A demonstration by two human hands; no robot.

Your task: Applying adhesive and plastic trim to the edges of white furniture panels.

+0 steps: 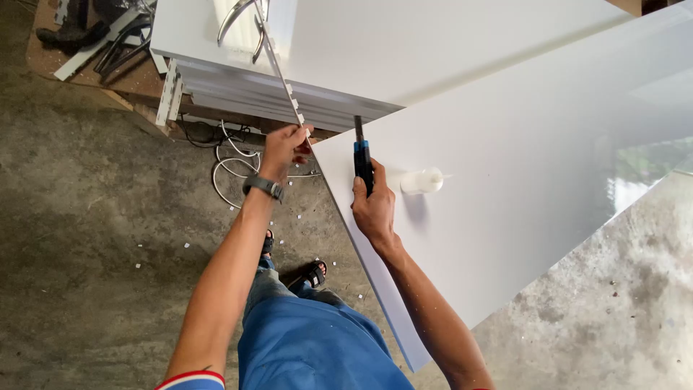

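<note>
A large glossy white panel (520, 144) lies in front of me, its corner pointing toward my left hand. My left hand (284, 146) pinches the end of a thin white edge strip (278, 68) at that corner; the strip runs up and away over a stack of white boards (303, 43). My right hand (373, 206) rests on the panel near its left edge and grips a blue and black utility knife (362, 155), blade end pointing away from me. A small white bottle (421, 180) lies on the panel just right of the knife.
Concrete floor (94, 231) with small white offcuts scattered on it. Coiled white cables (231, 170) lie under the board stack. Metal rails and dark tools (101, 32) sit at the top left. My sandalled feet (314, 273) stand beside the panel's edge.
</note>
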